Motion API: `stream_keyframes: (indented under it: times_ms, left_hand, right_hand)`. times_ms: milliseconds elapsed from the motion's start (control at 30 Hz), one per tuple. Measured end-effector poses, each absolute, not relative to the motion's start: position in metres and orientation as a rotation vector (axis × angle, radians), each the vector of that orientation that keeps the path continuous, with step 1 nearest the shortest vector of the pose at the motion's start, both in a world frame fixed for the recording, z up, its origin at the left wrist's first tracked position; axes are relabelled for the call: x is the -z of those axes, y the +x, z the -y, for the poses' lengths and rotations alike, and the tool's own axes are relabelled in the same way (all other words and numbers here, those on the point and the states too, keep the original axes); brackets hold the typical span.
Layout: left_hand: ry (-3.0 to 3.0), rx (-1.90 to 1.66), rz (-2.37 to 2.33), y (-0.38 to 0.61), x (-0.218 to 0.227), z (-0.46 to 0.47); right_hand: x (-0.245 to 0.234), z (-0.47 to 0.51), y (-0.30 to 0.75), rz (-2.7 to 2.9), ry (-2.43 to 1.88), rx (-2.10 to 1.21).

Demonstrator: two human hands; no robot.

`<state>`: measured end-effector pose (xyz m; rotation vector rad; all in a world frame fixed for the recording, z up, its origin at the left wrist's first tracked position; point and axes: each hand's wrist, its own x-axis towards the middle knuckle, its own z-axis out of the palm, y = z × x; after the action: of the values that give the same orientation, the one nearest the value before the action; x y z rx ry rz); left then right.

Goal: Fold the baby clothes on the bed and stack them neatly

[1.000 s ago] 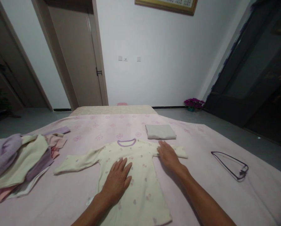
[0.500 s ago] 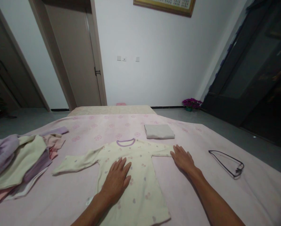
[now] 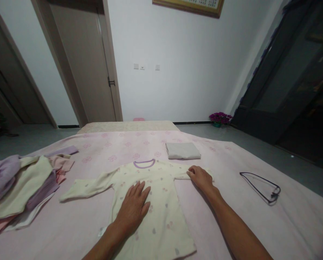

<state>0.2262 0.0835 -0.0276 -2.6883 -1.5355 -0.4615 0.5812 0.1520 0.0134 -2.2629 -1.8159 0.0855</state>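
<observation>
A small cream long-sleeved shirt (image 3: pixel 161 216) with a purple neckband and flower print lies spread face up on the pink bedspread (image 3: pixel 232 224). My left hand (image 3: pixel 133 209) rests flat on the shirt's chest, fingers stretched out. My right hand (image 3: pixel 201 177) sits on the shirt's right sleeve, fingers curled round the cloth near the cuff. The left sleeve lies stretched out to the left.
A heap of purple, cream and pink clothes (image 3: pixel 20 184) lies at the left. A folded grey cloth (image 3: pixel 182 150) sits beyond the shirt. A thin dark wire hanger (image 3: pixel 261 187) lies at the right. A door, grey floor and potted purple flowers (image 3: pixel 220 118) are behind.
My right hand slid out along the right sleeve to its end, then came back a little and curled its fingers onto the sleeve. My left hand stayed flat on the shirt.
</observation>
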Motion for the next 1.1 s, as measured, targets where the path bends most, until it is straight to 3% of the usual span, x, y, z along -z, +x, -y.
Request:
stream_keyframes:
  times_ms: [133,267,500,600,733,967,1100]
  left_hand:
    - [-2.693,0.461,1.535,0.225,0.026,-0.083]
    - [-2.707,0.454,1.551,0.226,0.025,-0.082]
    - [-2.709,0.449,1.568,0.226,0.021,-0.08]
    - [-2.715,0.453,1.565,0.226,0.021,-0.081]
    - [-2.726,0.457,1.567,0.225,0.023,-0.082]
    - [-2.728,0.471,1.578,0.226,0.023,-0.081]
    - [-2.718,0.461,1.573,0.226,0.022,-0.081]
  right_hand:
    - [-0.012,-0.148,0.581,1.807,-2.377,0.025]
    - [-0.006,-0.141,0.575,1.977,-2.213,0.179]
    - [-0.019,-0.149,0.586,1.936,-2.44,0.072]
    - [-0.015,-0.15,0.58,2.058,-2.266,0.181]
    - [0.007,-0.149,0.577,2.264,-2.113,0.035]
    - [0.015,-0.146,0.588,2.01,-2.388,0.058]
    - [0.013,-0.126,0.573,2.227,-2.09,0.013]
